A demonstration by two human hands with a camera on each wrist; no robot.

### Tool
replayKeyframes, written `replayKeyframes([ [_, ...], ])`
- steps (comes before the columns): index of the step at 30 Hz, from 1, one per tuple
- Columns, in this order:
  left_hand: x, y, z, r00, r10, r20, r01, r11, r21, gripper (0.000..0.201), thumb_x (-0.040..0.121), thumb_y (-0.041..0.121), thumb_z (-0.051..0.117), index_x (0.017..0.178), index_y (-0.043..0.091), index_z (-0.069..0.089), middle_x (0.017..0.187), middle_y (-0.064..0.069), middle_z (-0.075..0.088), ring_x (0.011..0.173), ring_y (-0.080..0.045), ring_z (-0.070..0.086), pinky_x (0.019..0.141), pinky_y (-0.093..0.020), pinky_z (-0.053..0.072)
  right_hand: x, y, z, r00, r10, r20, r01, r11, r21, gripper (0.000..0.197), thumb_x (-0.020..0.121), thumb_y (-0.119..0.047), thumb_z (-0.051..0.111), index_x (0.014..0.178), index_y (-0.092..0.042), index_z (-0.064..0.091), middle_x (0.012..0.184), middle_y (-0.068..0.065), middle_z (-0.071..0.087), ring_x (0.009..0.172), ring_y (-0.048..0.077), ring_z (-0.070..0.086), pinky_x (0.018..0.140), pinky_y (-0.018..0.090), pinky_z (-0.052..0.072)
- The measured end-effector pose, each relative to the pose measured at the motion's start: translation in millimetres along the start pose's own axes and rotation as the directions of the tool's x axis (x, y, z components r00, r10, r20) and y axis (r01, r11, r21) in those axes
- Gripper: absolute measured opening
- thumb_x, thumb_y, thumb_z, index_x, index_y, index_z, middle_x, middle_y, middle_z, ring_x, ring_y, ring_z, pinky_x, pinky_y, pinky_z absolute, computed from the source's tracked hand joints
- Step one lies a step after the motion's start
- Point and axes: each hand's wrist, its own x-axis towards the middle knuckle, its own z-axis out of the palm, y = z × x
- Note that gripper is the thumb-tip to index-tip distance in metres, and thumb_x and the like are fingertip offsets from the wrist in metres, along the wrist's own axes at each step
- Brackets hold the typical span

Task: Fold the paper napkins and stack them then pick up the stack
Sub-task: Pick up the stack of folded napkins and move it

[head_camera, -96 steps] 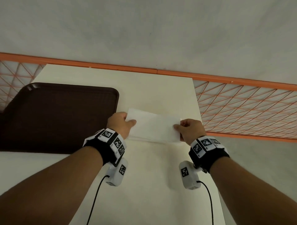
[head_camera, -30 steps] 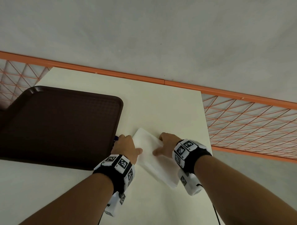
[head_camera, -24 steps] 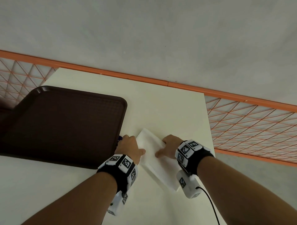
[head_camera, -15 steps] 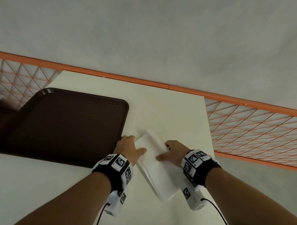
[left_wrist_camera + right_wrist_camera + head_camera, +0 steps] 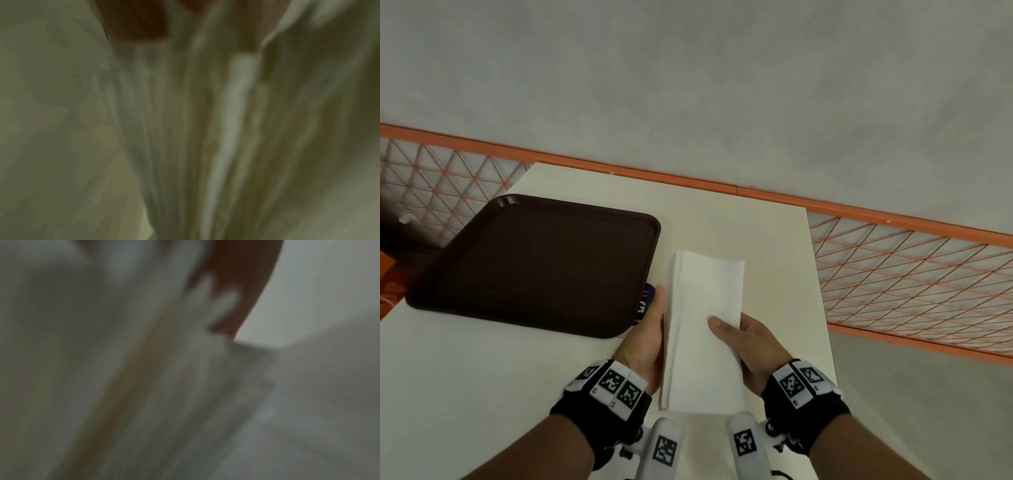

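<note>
A stack of folded white paper napkins [image 5: 705, 308] is held between my two hands, its long side pointing away from me. My left hand [image 5: 650, 329] grips the stack's left edge, thumb lying along it and fingers hidden beneath. My right hand [image 5: 750, 342] pinches the right edge, thumb on top and fingers underneath. Whether the stack touches the cream table [image 5: 756, 233] I cannot tell. Both wrist views are blurred and show the layered napkin edges [image 5: 226, 129] [image 5: 144, 369] close up, each with a dark finger [image 5: 133, 19] [image 5: 242, 280] against them.
A dark brown tray [image 5: 534, 260] lies on the table's left half, close to my left hand. A small blue printed label [image 5: 645, 301] peeks from under its near right corner. An orange mesh railing [image 5: 911, 274] runs behind and right of the table's edge.
The stack has turned from lying diagonally to pointing straight away from me. My hands went from pressing on top of it to holding its left and right edges.
</note>
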Motion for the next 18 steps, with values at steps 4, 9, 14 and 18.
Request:
replayKeyframes([
  [4,-22,1,4,0.994,0.105,0.006,-0.105,0.987,0.124,0.057,0.080,0.058,0.059,0.112,0.011,0.071,0.110,-0.018,0.070,0.103,-0.035,0.067,0.097,-0.051,0.048,-11,6,7,1.000,-0.020,0.019,0.019,0.999,0.030,0.043,0.084,-0.019,0.070,0.125,-0.009,0.060,0.118,0.014,0.068,0.109,0.034,0.065,0.097,0.052,0.049],
  [9,-33,-8,-2,0.969,0.228,-0.100,-0.213,0.967,0.136,0.039,0.088,0.040,0.062,0.108,0.008,0.072,0.107,-0.017,0.071,0.101,-0.033,0.068,0.099,-0.051,0.047,-20,14,16,0.980,-0.147,-0.137,0.130,0.983,-0.126,0.053,0.076,-0.028,0.080,0.123,-0.020,0.056,0.108,0.006,0.072,0.097,0.028,0.070,0.087,0.051,0.055],
  [14,-34,-18,-9,0.941,0.272,-0.201,-0.234,0.953,0.192,0.032,0.093,0.035,0.056,0.100,0.010,0.075,0.103,-0.014,0.073,0.100,-0.031,0.068,0.098,-0.051,0.049,-26,24,25,0.925,-0.261,-0.276,0.177,0.939,-0.295,0.043,0.075,-0.026,0.080,0.111,-0.022,0.056,0.097,0.000,0.073,0.088,0.021,0.071,0.082,0.044,0.058],
  [18,-37,-25,-11,0.921,0.278,-0.275,-0.239,0.957,0.167,0.033,0.092,0.032,0.056,0.108,0.007,0.069,0.105,-0.014,0.072,0.100,-0.030,0.068,0.097,-0.049,0.050,-33,24,33,0.872,-0.355,-0.337,0.150,0.849,-0.507,0.024,0.077,-0.029,0.073,0.095,-0.026,0.058,0.094,-0.006,0.067,0.085,0.014,0.066,0.078,0.034,0.056],
])
